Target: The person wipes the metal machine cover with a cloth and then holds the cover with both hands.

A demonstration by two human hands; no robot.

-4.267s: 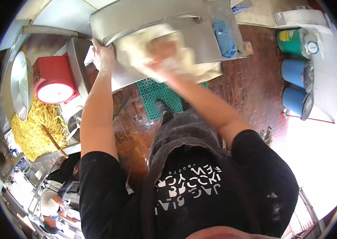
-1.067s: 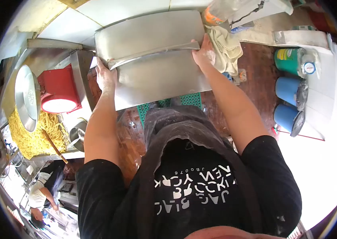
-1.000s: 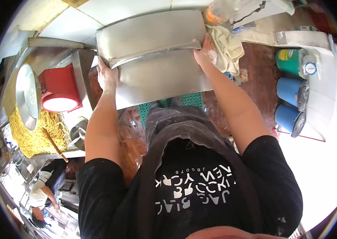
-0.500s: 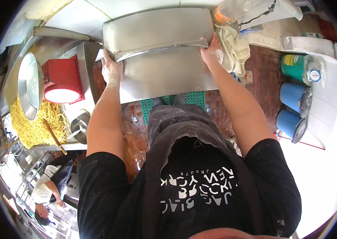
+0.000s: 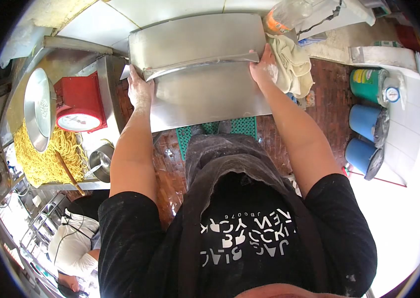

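Observation:
In front of me is a wide stainless steel cover [image 5: 205, 94] with a raised, slightly curved lip across its middle. My left hand [image 5: 140, 90], dusted with white powder, grips its left edge near one end of the lip. At the opposite end, my right hand [image 5: 263, 68] holds the right edge, powder on its back too. Some fingers of both hands are hidden at the edges. A pale folded cloth [image 5: 292, 64] lies just beside my right hand. What is under the cover cannot be seen.
Left, yellow noodles [image 5: 46, 156] lie on a counter with a red scale [image 5: 78, 99], a metal pan [image 5: 41, 109], a wooden stick [image 5: 68, 171] and a pot [image 5: 102, 164]. A person [image 5: 76, 243] works behind. Blue bins [image 5: 361, 121], a green tin [image 5: 366, 84] and a bottle [image 5: 287, 15] are right.
My hands keep their hold on the steel cover, which looks nearly unmoved. The person at lower left has shifted closer and bent lower in view. My view has tilted very slightly.

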